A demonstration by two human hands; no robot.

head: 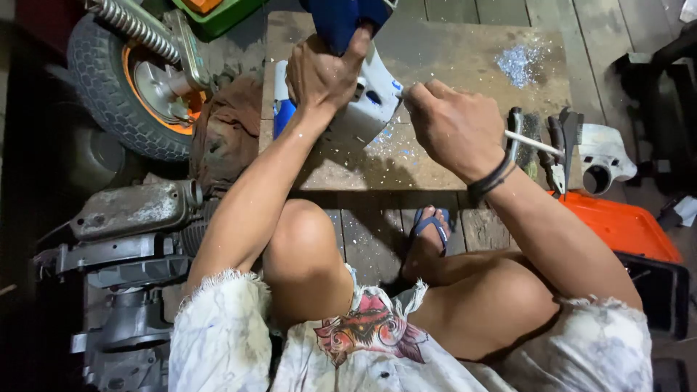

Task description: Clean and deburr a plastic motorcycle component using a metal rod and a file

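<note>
The left hand (323,72) gripped a blue-and-white panel (367,94), propped on the board (465,58) at twelve o'clock. The right hand (454,127) was closed around a thin tool (534,143), its tip meeting the panel's edge. Pliers (559,156) lay at three o'clock, a wheel (134,83) at ten.

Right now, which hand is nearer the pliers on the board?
Right. The right hand works beside the pliers; the left hand grips the blue-and-white part, farther away.
</note>
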